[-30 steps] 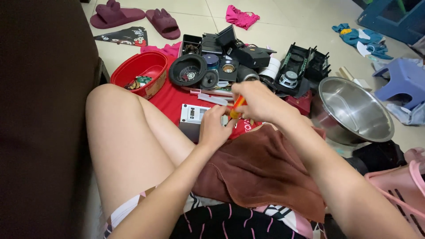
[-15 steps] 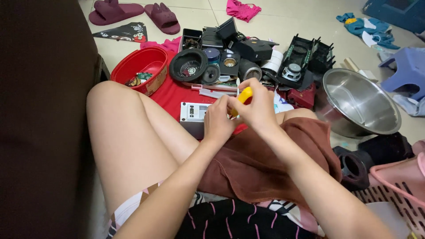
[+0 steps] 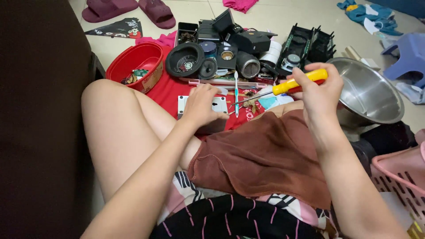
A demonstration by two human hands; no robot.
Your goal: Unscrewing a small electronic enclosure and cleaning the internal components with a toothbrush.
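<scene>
Hidden or unclear: the small grey rectangular box with a pale faceplate (image 3: pixel 200 107) is mostly covered by the left hand (image 3: pixel 201 106), so only its pale corners and dark front edge show; what lies under the palm cannot be made out. The jumble of black plastic electronic parts (image 3: pixel 230 40) beyond the fingers is too cluttered to tell piece from piece. The pink slatted plastic basket (image 3: pixel 398 177) is cut off at the right edge of the view.
Left hand: palm down, fingers slightly spread and curled over the box, pressing it onto the red cloth (image 3: pixel 166 90) on the floor.
Right hand (image 3: pixel 316 90): raised above the lap, fingers wrapped tightly around the yellow-and-red handled screwdriver (image 3: pixel 283 88), thumb on top.
Screwdriver: its thin metal shaft points left and slightly down from the right fist, the tip just beside the left fingertips, near but not touching the box.
Lap: a brown towel (image 3: pixel 265 155) drapes under the right wrist.
Beyond the right knuckles: a large shiny steel mixing bowl (image 3: pixel 372 95).
Beyond the left fingers: a white and teal toothbrush (image 3: pixel 236 95), and a red oval plastic tub (image 3: pixel 135 64) further left.
</scene>
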